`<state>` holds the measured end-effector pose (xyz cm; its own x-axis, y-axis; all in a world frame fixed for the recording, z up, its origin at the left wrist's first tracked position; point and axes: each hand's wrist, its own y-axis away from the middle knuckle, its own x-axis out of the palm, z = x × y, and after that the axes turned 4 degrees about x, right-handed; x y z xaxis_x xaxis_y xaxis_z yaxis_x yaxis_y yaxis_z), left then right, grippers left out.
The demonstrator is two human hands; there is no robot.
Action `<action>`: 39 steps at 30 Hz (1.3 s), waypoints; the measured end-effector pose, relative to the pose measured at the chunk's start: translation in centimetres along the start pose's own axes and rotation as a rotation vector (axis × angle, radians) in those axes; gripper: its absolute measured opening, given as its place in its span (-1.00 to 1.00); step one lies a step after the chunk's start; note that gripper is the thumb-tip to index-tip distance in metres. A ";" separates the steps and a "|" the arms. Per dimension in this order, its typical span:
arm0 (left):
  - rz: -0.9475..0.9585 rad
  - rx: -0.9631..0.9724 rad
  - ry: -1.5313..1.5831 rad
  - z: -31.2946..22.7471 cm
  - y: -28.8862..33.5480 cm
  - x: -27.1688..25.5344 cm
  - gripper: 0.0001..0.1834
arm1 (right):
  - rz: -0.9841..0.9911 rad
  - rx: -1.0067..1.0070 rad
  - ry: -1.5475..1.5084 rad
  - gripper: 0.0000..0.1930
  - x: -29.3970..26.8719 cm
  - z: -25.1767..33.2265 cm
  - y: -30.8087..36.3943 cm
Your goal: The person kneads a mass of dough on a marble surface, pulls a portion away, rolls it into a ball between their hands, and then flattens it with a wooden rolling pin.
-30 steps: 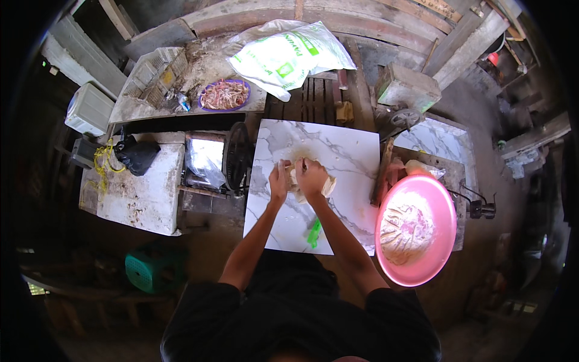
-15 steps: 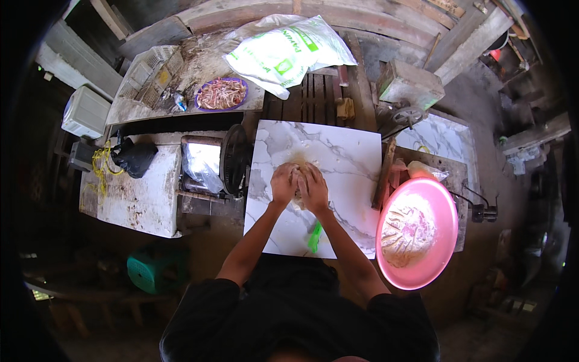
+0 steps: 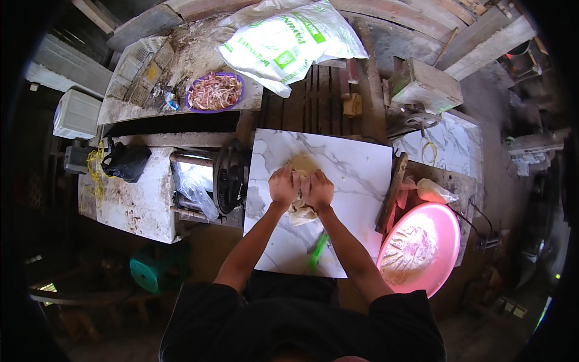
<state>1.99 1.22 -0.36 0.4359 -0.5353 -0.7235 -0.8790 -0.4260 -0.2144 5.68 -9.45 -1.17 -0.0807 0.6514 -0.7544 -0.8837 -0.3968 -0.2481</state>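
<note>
A pale lump of dough [image 3: 303,216] lies on a white marble-patterned board [image 3: 356,169]. My left hand [image 3: 283,186] and my right hand [image 3: 319,189] grip its far part side by side, with fingers curled over it. Their knuckles face up and hide much of the lump, while its near end bulges out between my wrists. Closer to me on the board rests a bright green, long-shaped object [image 3: 318,252], perhaps a scraper; its exact kind is unclear. A damp tan patch [image 3: 303,161] marks the board just beyond my hands.
A pink basin [image 3: 449,250] with flour stands at the right. Left of the board is a machine with a dark wheel [image 3: 229,177]. Farther back are a white-and-green sack [image 3: 289,45], a purple-rimmed plate [image 3: 208,111] of pinkish strips and a plastic crate [image 3: 140,69]. A teal stool [image 3: 145,273] sits lower left.
My fingers, earlier stretched over the dough, are now curled into it, and my hands sit slightly farther apart. More dough shows on my side. The whole view has shifted and tilted a little.
</note>
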 end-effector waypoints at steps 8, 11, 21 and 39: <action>-0.095 0.026 -0.038 1.1 -2.6 1.2 -0.77 | -0.008 -0.005 0.062 -0.88 1.6 -0.9 -2.8; -0.059 -0.041 0.013 1.5 -4.2 1.5 -0.74 | -0.010 0.017 0.059 -0.88 1.9 -0.9 -4.2; -0.044 0.117 -0.225 3.1 -4.5 0.6 -0.69 | -0.017 -0.312 -0.026 -0.66 -2.4 1.9 -0.9; -0.288 0.267 -0.029 -0.2 2.4 0.2 -0.71 | -0.234 -0.011 0.135 -0.74 0.9 0.2 1.3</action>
<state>0.00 -0.07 -0.83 0.6700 -0.3992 -0.6259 -0.7423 -0.3491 -0.5719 4.40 -9.27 -2.04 0.1882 0.6348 -0.7494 -0.8659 -0.2529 -0.4316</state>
